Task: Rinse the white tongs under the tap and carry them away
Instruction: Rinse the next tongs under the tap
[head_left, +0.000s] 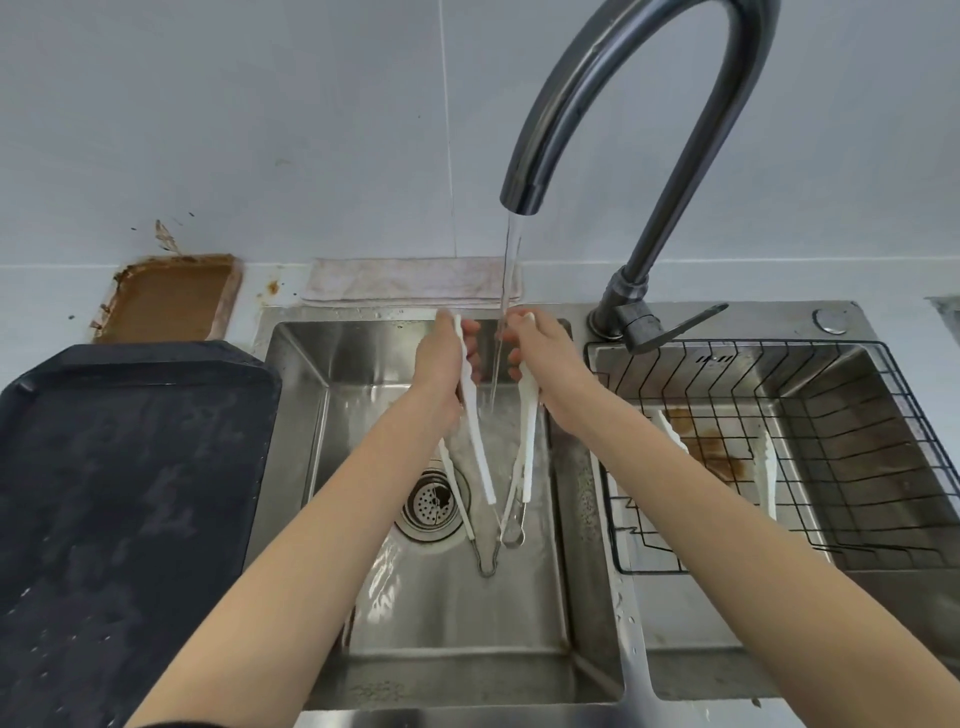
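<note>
Over the left sink basin (291, 415) I hold two pairs of white tongs. My left hand (444, 364) grips one pair (475, 431) near its tips, and my right hand (545, 364) grips the other pair (527, 441). Their metal hinge ends hang down toward the basin floor. Water runs from the dark curved tap (587, 104) in a thin stream (506, 312) that falls between my two hands.
A drain strainer (431, 504) sits in the basin floor. The right basin holds a black wire rack (779, 452) with more white tongs (766, 467). A dark tray (124, 493) lies on the left counter, a rusty tray (171, 296) behind it, a cloth (405, 280) at the wall.
</note>
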